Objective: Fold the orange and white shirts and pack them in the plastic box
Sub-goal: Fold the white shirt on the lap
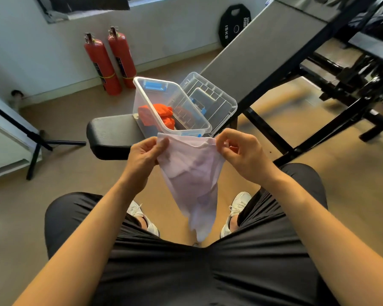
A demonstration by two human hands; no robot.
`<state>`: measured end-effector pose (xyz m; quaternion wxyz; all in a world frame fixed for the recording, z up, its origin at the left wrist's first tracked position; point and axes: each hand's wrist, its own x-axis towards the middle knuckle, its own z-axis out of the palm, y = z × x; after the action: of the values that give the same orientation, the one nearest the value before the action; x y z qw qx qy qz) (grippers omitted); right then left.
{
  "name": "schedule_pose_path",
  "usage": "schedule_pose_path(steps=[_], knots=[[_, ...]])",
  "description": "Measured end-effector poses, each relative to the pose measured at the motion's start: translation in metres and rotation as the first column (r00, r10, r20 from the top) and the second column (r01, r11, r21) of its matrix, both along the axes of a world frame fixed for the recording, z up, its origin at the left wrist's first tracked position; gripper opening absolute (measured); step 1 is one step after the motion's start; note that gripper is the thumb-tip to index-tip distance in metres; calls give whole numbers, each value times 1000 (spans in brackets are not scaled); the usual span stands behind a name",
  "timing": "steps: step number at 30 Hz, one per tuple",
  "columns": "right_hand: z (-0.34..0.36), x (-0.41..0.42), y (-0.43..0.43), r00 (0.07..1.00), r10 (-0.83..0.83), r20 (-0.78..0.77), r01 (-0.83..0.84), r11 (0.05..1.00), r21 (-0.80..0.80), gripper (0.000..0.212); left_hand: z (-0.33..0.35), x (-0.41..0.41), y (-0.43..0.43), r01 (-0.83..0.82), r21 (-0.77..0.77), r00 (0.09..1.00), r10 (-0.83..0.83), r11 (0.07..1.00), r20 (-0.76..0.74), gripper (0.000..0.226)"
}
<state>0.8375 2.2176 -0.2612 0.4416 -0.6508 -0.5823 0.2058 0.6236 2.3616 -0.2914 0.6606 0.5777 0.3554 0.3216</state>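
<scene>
A white shirt (191, 180) hangs in the air in front of me, narrowing to a point between my knees. My left hand (145, 153) pinches its top left corner and my right hand (241, 151) pinches its top right corner. Just beyond the shirt stands a clear plastic box (187, 102) with blue latches, open, on a black padded bench (111, 135). An orange shirt (158, 115) lies crumpled inside the box. The box's clear lid (217, 100) leans against its right side.
Two red fire extinguishers (111, 60) stand against the far wall. A grey inclined board on a black metal frame (274, 45) rises to the right. A black weight plate (234, 23) leans on the wall. A black stand leg (38, 142) is at left.
</scene>
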Motion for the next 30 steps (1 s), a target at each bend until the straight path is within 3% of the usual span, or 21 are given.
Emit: schedule_pose_path(steps=[5,11,14,18,21,26,30], knots=[[34,4,15,981,73,177,-97,987,132,33,31,10,12,-78,43,995,75,996,57,18],[37,5,22,941,-87,326,53,992,113,28,39,15,12,-152,61,988,149,987,42,14],[36,8,22,953,-169,252,160,985,56,28,42,19,3,-145,95,989,145,985,5,10],[40,6,21,976,-179,-121,171,983,-72,33,52,27,-11,-132,176,990,139,976,-30,8],[41,2,21,945,-167,-281,149,985,-85,34,61,37,-20,-118,247,990,133,962,-43,10],[42,-2,25,946,-76,-315,60,996,-59,43,74,55,-33,-32,263,997,48,964,-55,6],[43,-5,24,978,-66,-200,69,998,10,47,79,61,-39,43,241,998,-32,969,-50,6]])
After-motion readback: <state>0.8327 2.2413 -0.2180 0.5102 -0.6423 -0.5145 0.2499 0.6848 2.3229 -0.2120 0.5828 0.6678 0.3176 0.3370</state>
